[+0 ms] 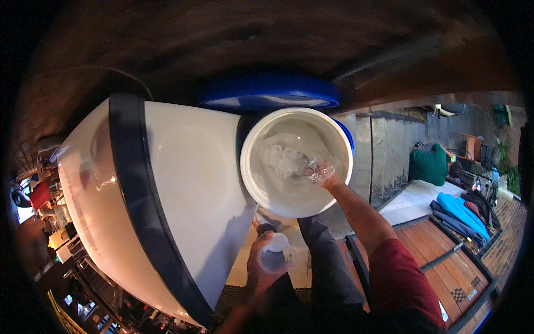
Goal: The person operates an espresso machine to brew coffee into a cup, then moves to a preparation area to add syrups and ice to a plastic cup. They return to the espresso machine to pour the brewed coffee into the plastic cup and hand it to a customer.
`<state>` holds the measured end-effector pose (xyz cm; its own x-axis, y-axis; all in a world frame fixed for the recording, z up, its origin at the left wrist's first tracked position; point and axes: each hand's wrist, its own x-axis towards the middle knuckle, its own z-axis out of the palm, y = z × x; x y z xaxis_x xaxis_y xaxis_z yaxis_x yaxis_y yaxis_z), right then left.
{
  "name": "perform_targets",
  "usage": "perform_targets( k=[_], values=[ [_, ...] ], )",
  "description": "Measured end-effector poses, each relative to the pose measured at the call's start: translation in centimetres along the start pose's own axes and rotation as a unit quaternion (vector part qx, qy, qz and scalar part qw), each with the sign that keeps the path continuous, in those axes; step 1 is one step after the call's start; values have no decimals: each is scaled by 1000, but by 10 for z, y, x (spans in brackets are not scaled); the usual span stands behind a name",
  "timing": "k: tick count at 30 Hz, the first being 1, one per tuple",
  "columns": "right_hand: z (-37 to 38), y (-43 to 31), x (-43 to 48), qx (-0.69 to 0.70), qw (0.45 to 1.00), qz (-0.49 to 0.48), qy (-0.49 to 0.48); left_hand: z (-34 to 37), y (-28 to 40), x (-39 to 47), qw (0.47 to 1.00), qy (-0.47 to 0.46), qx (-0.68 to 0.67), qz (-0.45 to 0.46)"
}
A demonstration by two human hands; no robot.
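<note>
My right hand [326,172] reaches down inside a round white plastic bucket [247,167]. Its fingers are closed on crumpled clear plastic [323,177], whose exact shape I cannot make out. Beside the fingertips, pieces of ice [285,160] lie in the bucket amid what looks like a clear plastic liner. Lower down, outside the bucket and in front of my legs, my left hand [260,256] grips a clear plastic cup [276,256]. Its mouth faces up towards me, and a pale patch shows at its far rim.
A white freezer cabinet [192,158] with a dark band and curved glass stands left. Behind the bucket is a blue lid [271,94]. On the right are a wooden-panelled surface [452,275], folded clothing [463,215] and a green bundle [429,165].
</note>
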<state>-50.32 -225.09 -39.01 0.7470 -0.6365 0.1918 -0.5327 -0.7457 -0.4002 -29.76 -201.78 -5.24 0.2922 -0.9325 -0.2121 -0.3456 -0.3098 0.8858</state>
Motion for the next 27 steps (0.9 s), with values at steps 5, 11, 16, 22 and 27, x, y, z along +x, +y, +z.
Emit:
perform_targets(
  k=[5, 11, 16, 22, 27],
  values=[
    [-132, -17, 11, 164, 925, 205, -276, 14, 11, 18, 1000, -8, 12, -24],
    [-203, -28, 20, 200, 894, 306, -259, 41, 6, 39, 998, -25, -50, -19],
    [-210, -6, -13, 172, 878, 367, -256, 61, -13, 70, 999, -24, -26, -20],
    [-235, 4, -42, 165, 863, 417, -234, 93, -43, 104, 1000, -17, -2, -22],
    [-264, 1, -48, 146, 850, 453, -225, 107, -60, 116, 999, -16, 26, -10]
  ],
)
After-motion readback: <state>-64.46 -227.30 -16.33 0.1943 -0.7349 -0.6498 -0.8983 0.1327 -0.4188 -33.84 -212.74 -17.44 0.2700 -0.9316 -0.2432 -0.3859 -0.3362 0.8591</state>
